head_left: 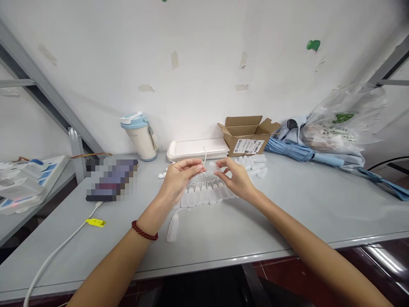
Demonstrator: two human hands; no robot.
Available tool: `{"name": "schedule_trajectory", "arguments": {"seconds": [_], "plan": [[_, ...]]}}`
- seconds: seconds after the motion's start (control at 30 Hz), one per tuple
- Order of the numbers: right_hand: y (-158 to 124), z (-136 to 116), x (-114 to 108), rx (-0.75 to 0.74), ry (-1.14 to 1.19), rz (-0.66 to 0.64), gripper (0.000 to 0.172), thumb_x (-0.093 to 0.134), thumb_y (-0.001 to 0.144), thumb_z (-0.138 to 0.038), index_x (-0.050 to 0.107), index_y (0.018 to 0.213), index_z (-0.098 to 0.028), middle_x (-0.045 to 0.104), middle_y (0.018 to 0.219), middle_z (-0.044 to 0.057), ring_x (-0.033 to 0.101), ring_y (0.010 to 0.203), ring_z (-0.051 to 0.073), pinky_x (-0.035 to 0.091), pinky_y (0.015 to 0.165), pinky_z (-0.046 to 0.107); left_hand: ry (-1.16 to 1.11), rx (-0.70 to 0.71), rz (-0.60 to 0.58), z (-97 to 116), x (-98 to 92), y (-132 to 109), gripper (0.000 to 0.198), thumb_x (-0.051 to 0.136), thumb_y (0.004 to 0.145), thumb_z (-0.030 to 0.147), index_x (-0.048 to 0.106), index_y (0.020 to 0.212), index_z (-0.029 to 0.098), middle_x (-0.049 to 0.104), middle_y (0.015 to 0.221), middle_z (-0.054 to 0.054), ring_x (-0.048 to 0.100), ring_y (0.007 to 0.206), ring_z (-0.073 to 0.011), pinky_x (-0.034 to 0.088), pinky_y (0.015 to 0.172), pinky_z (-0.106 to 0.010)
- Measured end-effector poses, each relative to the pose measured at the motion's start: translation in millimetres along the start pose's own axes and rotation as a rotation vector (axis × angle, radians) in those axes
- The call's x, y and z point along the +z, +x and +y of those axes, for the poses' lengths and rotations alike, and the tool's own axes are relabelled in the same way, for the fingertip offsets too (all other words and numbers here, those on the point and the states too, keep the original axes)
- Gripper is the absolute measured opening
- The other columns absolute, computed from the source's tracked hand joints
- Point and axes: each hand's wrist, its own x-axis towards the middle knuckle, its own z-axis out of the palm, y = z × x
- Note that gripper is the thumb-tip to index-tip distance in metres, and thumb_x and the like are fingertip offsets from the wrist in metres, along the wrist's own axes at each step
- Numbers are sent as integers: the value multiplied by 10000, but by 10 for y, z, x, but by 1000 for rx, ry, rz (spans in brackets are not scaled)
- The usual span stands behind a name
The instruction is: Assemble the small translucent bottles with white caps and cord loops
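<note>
My left hand [182, 175] is closed in a pinch on a thin white curved nozzle [205, 154], whose lower end is hidden by the fingertips. Close beside it, my right hand [235, 177] grips a small translucent bottle [214, 166] between thumb and fingers. Whether nozzle and bottle touch I cannot tell. Below the hands lies a row of similar bottles [204, 195] with thin curved nozzles. One more nozzled bottle [172, 228] lies apart, nearer the front edge. Loose bottles [260, 164] are grouped behind my right hand, and small white parts [162, 175] lie behind my left.
Along the wall stand a lidded cup [140, 138], a stack of white trays [198, 149] and an open cardboard box [247, 138]. A folded blue umbrella [290, 149] and a plastic bag [341, 123] lie right. A blurred-out phone [111, 181] with a white cable [64, 243] is left.
</note>
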Motion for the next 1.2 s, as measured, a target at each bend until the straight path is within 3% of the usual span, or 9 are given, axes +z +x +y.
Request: {"name": "schedule_trajectory", "arguments": {"seconds": [0.37, 0.87, 1.07, 1.2], "plan": [[-44, -152, 30, -18, 47, -35, 115, 561, 837, -203, 504, 936, -213, 661, 932, 53, 642, 819, 175, 531, 629, 290, -84, -41, -61, -43, -9, 7, 149, 751, 669, 185, 701, 797, 127, 700, 788, -39, 650, 763, -131, 498, 839, -290], [-57, -181, 24, -16, 73, -31, 107, 545, 833, -190, 511, 933, -213, 660, 910, 47, 638, 824, 174, 531, 625, 283, 55, -80, -85, -47, -14, 9, 161, 723, 674, 246, 696, 799, 149, 643, 748, -14, 617, 727, -134, 490, 810, -321], [-55, -188, 16, 11, 81, -71, 122, 545, 831, -200, 504, 945, -216, 654, 909, 49, 632, 825, 177, 525, 619, 289, 192, -24, -102, -44, 12, -1, 117, 697, 694, 279, 689, 721, 165, 657, 953, -43, 590, 847, -151, 480, 770, -284], [-57, -201, 20, 13, 100, -80, 190, 557, 825, -193, 499, 1005, -212, 655, 945, 61, 630, 853, 182, 526, 611, 282, 232, 11, -117, -45, 14, -2, 130, 695, 696, 278, 700, 756, 163, 667, 966, -56, 587, 867, -170, 479, 769, -291]]}}
